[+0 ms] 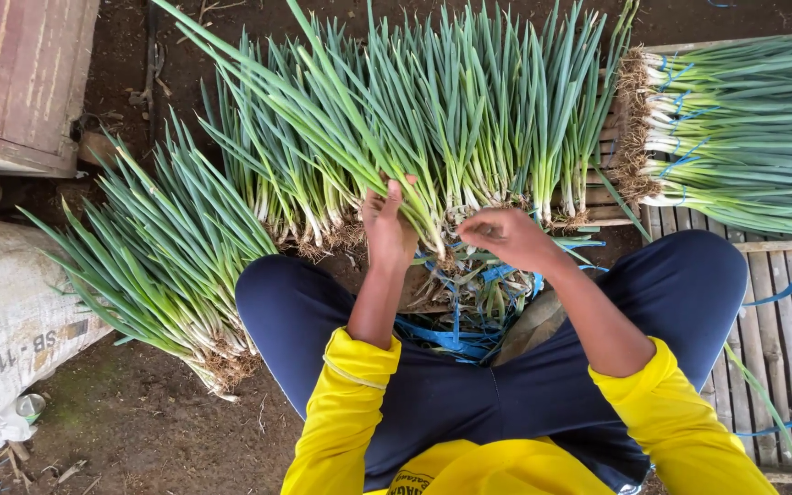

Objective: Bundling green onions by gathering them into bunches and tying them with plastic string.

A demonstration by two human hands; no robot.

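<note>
My left hand (pixel 387 225) grips a bunch of green onions (pixel 323 128) near its white stalks, the long leaves fanning up and to the left. My right hand (pixel 506 236) is curled at the root end of the same bunch, fingers closed; whether it pinches a stalk or a strip I cannot tell. Below both hands lie blue plastic strips (pixel 456 337) and trimmed leaf scraps between my knees. Yellow sleeves and dark blue trousers fill the lower view.
A big pile of green onions (pixel 497 110) lies ahead, another pile (pixel 171 257) at the left. Tied bundles (pixel 744 128) rest on a bamboo slat platform (pixel 781 321) at right. A white sack (pixel 2 321) and a wooden board (pixel 20 73) sit left on dirt.
</note>
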